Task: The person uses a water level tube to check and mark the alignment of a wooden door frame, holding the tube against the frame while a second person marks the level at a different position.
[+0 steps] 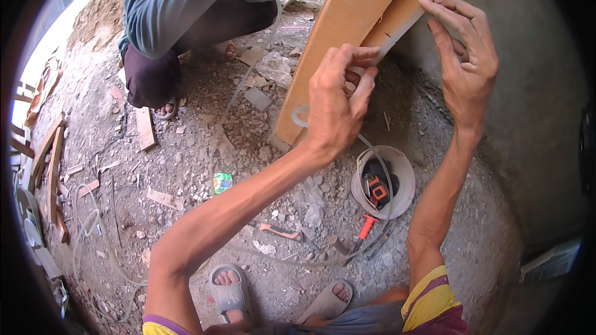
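Observation:
My left hand (338, 99) pinches a clear plastic hose (402, 31) between thumb and fingers, in front of a tall wooden board (338, 31). Above the grip the hose slants up to the right, toward my right hand (465, 56). That hand is raised, its fingers stretched and apart, with the fingertips right by the upper part of the hose. Whether they touch it I cannot tell. Below my left hand the hose loops beside the board, then drops past a white bucket (406, 201).
A crouching person (180, 12) is at the upper left beside the board, hose nearby. The bucket holds an orange-and-black tape measure (376, 190). A red-handled tool (367, 226) and an orange-handled tool (279, 231) lie on rubble. Wood strips (53, 161) and hose coils (93, 226) lie left.

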Demonstrator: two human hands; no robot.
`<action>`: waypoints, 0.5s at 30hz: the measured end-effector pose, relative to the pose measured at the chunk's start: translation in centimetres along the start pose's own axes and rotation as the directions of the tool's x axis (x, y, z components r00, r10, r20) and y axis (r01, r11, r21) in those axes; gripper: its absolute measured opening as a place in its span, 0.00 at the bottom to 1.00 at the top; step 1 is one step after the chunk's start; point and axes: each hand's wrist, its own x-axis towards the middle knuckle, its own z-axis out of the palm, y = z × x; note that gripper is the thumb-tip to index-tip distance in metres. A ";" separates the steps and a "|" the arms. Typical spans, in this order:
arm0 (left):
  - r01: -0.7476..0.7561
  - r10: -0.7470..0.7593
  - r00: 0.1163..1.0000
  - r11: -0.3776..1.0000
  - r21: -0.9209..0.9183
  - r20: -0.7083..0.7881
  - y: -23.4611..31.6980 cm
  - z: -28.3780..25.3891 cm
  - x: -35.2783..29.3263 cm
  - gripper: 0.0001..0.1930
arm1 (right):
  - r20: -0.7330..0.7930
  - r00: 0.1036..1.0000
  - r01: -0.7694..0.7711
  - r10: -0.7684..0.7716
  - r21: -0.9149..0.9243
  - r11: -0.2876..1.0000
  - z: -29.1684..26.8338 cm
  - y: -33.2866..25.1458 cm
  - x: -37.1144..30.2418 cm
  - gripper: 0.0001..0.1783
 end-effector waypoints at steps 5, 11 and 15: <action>0.016 -0.016 1.000 1.000 -0.006 0.011 0.2 0.0 -0.1 0.15 | 0.001 1.000 -0.001 0.001 0.004 1.000 -0.1 0.2 -0.1 0.13; 0.020 -0.020 0.999 1.000 -0.002 0.029 0.0 0.0 0.0 0.15 | 0.067 0.997 -0.041 0.041 0.006 0.999 -0.5 -0.6 0.0 0.16; 0.009 -0.009 0.999 1.000 0.011 0.032 -0.1 -0.1 0.0 0.15 | 0.058 0.998 -0.033 0.031 0.035 0.999 -0.2 -0.7 0.0 0.16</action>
